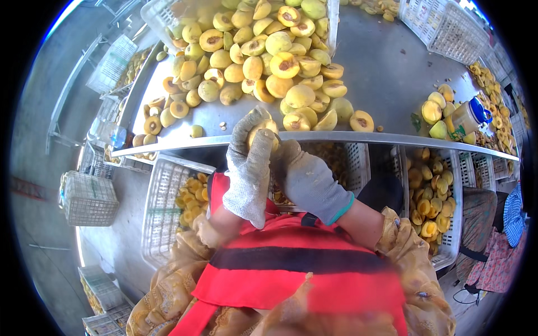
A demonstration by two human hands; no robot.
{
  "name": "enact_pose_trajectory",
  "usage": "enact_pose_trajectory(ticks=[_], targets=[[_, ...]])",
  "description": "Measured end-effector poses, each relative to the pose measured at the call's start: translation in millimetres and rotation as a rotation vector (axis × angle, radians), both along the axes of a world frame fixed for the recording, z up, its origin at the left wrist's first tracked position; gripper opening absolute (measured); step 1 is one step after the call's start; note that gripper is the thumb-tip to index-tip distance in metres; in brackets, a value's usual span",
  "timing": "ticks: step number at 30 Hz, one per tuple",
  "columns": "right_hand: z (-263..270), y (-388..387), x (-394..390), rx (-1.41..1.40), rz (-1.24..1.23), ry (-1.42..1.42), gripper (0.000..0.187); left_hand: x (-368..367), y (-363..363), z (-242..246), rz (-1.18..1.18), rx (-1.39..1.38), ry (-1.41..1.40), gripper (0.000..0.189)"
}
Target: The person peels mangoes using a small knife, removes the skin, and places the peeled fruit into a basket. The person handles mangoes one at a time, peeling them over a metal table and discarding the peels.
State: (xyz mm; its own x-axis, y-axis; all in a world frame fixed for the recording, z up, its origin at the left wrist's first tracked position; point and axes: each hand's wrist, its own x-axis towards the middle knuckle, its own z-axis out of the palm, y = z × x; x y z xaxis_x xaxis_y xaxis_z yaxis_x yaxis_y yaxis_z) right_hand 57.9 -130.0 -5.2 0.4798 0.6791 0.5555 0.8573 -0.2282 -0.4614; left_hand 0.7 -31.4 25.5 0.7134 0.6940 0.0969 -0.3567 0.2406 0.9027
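In a stained knit glove, my left hand [251, 168] grips a yellow peach piece [264, 131] at the table's front edge. My right hand [309, 178], in a grey glove with a teal cuff, is curled close beside that fruit. Its fingertips are blurred and turned away, so whether they hold a tool is hidden. Just beyond both hands, a heap of halved yellow peaches [252, 69] spills from a tipped white plastic crate [333, 25] onto the metal table [370, 75]. Several halves show brown pits or pit hollows.
Crates of peach halves stand below the table, one at left [157, 210] and one at right [452, 235]. A blue-lidded plastic jar [464, 119] lies among peaches on the right. Another person's patterned clothing [496, 260] shows at far right. More crates [90, 199] stand on the left floor.
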Motion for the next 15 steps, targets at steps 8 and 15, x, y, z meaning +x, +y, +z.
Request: enact_pose_trajectory(ticks=[8,15], targets=[[4.2,-2.3,-8.1,-0.022,0.153,0.387,0.022,-1.7,-1.5,-5.8,-0.013,0.074,-0.005,0.030],[73.2,-24.7,9.7,-0.367,0.334,1.540,0.022,-5.2,41.8,21.7,-0.419,0.231,0.383,0.025]])
